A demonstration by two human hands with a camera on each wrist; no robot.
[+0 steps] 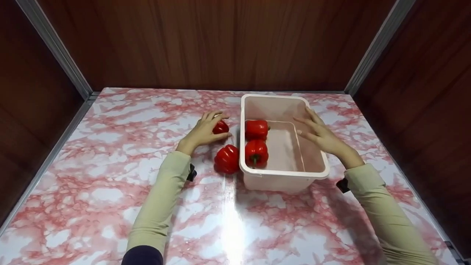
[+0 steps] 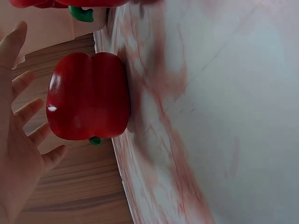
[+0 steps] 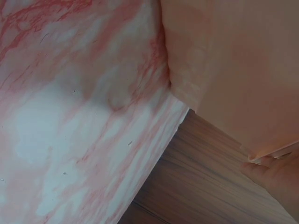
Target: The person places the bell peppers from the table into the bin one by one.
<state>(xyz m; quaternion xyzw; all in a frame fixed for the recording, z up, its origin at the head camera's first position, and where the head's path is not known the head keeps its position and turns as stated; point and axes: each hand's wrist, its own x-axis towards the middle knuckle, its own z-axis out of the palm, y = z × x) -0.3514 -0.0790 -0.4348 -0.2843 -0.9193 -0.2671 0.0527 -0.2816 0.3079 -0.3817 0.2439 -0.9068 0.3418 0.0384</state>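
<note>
My left hand (image 1: 203, 131) reaches over a red bell pepper (image 1: 221, 127) on the table, left of a pale plastic bin (image 1: 283, 173). In the left wrist view, the fingers of that hand (image 2: 21, 149) are spread beside this pepper (image 2: 88, 95), with a gap between. A second red bell pepper (image 1: 227, 159) lies nearer to me, against the bin's left side. Inside the bin, two more peppers, a far one (image 1: 256, 129) and a near one (image 1: 256, 151), sit along the left wall. My right hand (image 1: 321, 137) is at the bin's right rim, fingers extended over the inside.
The table (image 1: 110, 176) has a red-and-white marbled top. Dark wood-grain panels (image 1: 220, 44) stand behind it and on both sides, with grey metal strips (image 1: 375, 48) at the corners. A bright glare streak (image 1: 232, 224) runs down the table's front middle.
</note>
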